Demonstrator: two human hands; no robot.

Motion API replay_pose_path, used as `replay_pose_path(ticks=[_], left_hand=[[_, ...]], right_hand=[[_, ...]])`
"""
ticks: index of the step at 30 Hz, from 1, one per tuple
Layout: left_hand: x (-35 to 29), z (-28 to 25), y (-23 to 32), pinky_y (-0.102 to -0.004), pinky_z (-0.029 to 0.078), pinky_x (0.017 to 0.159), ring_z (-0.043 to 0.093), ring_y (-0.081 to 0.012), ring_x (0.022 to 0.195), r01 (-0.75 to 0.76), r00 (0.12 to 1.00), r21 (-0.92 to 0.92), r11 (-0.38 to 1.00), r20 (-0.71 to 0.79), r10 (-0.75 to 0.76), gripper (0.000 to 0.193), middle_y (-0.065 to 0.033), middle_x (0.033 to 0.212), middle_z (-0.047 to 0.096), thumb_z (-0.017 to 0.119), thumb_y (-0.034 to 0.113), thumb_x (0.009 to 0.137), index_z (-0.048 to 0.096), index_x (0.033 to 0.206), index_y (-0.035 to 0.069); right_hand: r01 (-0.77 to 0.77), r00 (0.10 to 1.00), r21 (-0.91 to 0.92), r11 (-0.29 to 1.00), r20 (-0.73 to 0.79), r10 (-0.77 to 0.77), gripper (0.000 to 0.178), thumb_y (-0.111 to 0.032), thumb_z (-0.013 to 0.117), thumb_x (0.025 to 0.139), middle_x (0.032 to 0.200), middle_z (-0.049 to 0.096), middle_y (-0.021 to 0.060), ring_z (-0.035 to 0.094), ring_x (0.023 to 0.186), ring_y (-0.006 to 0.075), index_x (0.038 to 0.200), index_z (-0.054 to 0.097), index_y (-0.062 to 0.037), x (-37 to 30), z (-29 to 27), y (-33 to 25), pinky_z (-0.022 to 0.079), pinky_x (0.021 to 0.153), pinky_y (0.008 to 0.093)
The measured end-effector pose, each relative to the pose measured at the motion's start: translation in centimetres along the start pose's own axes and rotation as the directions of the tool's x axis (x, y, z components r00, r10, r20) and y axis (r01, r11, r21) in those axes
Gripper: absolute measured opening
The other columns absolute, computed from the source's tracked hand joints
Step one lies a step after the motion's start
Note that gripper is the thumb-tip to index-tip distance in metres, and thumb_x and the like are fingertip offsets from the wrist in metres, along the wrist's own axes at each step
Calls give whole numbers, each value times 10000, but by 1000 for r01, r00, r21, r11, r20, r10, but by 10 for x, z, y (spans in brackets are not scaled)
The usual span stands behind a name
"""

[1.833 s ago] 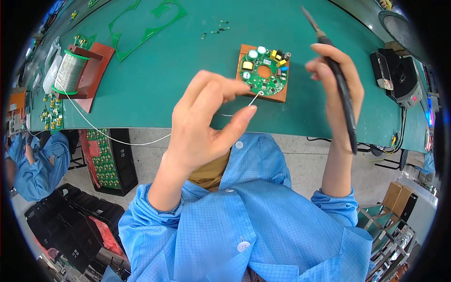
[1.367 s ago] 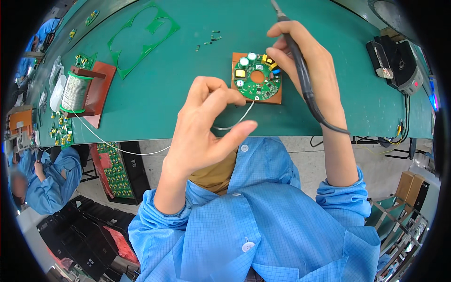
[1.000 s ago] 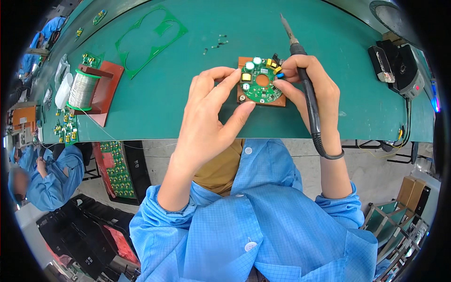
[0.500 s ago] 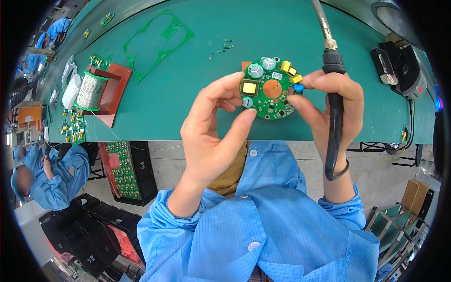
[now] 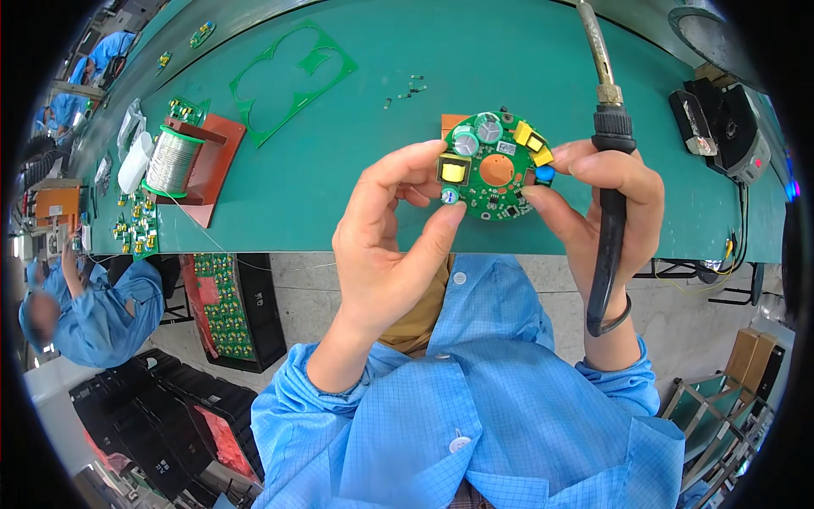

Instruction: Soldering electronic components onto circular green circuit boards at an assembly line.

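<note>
Between my two hands is a round green circuit board [image 5: 485, 188], its component side facing up, with yellow transformers, capacitors and a round orange centre. My left hand [image 5: 381, 233] is closed on its left edge, thumb below and fingers above. At the right edge, my right hand [image 5: 627, 191] pinches the board beside a blue disc component [image 5: 544, 174]. That same hand also holds a soldering iron [image 5: 612, 136], its metal end pointing away and its black cord hanging down past my wrist. Part of an orange block [image 5: 454, 124] shows behind the board.
On the green table [image 5: 381, 51] at left are a solder wire spool [image 5: 172, 161] on a brown stand and several small boards [image 5: 136, 227]. A cut-out green panel frame [image 5: 292, 113] and small dark pieces [image 5: 412, 89] lie farther back. A soldering station [image 5: 746, 144] stands at right. A co-worker [image 5: 102, 305] sits at left.
The whole view has shifted slightly. Both hands still hold the board, which has moved a little nearer and right with the soldering iron. At left, the co-worker's arm has risen.
</note>
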State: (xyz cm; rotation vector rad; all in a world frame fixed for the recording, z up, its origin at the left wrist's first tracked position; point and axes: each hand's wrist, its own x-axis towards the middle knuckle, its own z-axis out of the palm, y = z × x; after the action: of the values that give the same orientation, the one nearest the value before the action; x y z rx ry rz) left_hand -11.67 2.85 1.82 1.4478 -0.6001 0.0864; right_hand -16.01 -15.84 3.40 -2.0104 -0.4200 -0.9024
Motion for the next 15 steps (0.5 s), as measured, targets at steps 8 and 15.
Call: replay_pose_path(ticks=[8,15], left_hand=[[0,6,7,-225,441,709,564,-106,812,-6,997,-126,992,-83,-4,459,-78,1030,615,682,-77,739,518,1165,-21],[2,4,3,-291,513,694,620,-219,816,-358,928,307,882,11,372,313,-117,972,635,743,-66,629,654,918,11]], right_hand=[[-140,984,338,931,-53,167,501,67,752,657,954,572,108,608,916,227,1060,472,-35,-4,5,3,518,821,341],[-278,936,618,736,2,353,465,86,718,688,1003,568,124,615,978,248,1060,454,-4,-11,5,6,518,878,336]])
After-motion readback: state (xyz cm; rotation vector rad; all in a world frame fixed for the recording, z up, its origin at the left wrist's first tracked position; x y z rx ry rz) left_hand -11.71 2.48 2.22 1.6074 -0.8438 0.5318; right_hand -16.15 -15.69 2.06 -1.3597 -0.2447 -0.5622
